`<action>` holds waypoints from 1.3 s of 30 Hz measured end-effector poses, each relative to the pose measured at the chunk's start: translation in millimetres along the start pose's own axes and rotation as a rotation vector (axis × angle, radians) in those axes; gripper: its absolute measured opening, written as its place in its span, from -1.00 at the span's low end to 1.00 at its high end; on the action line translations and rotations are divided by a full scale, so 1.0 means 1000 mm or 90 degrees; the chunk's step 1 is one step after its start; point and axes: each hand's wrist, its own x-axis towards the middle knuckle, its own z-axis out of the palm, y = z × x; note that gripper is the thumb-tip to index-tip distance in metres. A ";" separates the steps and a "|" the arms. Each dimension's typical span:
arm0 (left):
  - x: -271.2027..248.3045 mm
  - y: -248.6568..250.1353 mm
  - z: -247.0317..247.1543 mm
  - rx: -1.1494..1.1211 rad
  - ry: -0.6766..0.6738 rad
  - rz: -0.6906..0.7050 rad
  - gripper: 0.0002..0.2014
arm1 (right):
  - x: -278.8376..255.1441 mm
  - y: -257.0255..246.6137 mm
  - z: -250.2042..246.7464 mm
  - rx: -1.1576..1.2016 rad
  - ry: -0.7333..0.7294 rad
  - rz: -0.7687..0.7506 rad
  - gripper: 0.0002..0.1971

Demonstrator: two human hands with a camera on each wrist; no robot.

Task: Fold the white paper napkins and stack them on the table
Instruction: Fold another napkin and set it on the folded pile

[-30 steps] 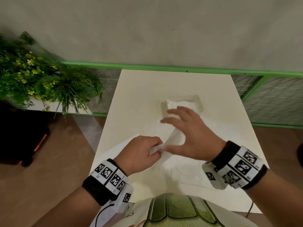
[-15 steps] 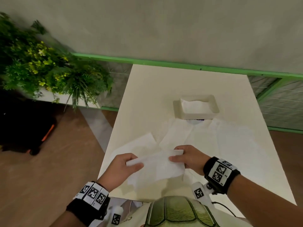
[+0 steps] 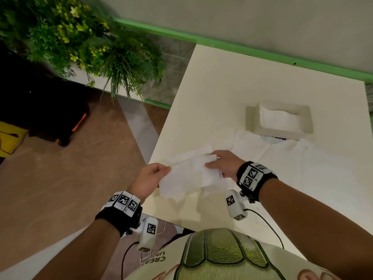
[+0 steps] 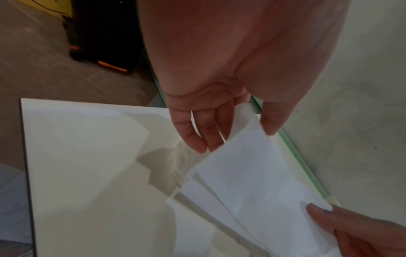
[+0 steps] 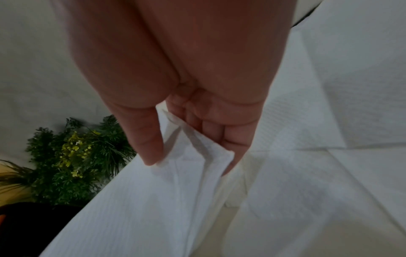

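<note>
Napkin, white paper, is held in the air between both hands above the near left part of the white table. Left hand pinches the napkin's left upper corner between the thumb and the forefinger; in the left wrist view the remaining fingers hang loosely curled beside the sheet and do not touch the table. Right hand pinches the right upper corner, thumb on the near face and fingers behind it; the right wrist view shows the paper doubled into several layers at this corner, with the layers gaping slightly between thumb and fingers. The sheet sags between the two grips, and its lower edge hangs toward the table surface; whether it touches cannot be determined. Loose unfolded napkins lie flat and overlapping on the table beyond and to the right of the held sheet. A white napkin holder, with white paper inside it, stands farther back on the table, at the far edge of the loose sheets. A green plant stands off the table to the left, and a black case with orange trim rests on the brown floor below the plant.
</note>
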 end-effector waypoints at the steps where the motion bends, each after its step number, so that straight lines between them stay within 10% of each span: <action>1: 0.004 -0.004 -0.001 0.016 0.016 0.003 -0.82 | 0.005 -0.002 0.002 -0.012 0.012 -0.002 -0.79; 12: 0.033 -0.011 0.003 0.160 0.146 0.078 -0.87 | 0.034 -0.004 0.013 -0.264 0.204 -0.088 -0.94; 16: 0.037 -0.004 0.007 0.263 0.175 0.049 -0.92 | 0.037 -0.002 0.015 -0.276 0.262 -0.088 -0.69; 20: 0.040 -0.007 0.005 0.354 0.215 0.045 -0.55 | 0.041 -0.003 0.012 -0.420 0.248 -0.014 -0.27; 25: 0.038 -0.013 0.001 0.541 0.116 0.059 -0.49 | 0.044 -0.011 0.013 -0.570 0.181 0.042 -0.31; 31: 0.034 -0.010 0.002 0.596 0.104 0.092 -0.68 | 0.049 -0.011 0.015 -0.437 0.149 0.004 -0.80; 39: 0.026 -0.001 0.004 0.556 0.050 0.075 -0.82 | 0.051 -0.002 0.016 -0.247 0.081 0.007 -0.55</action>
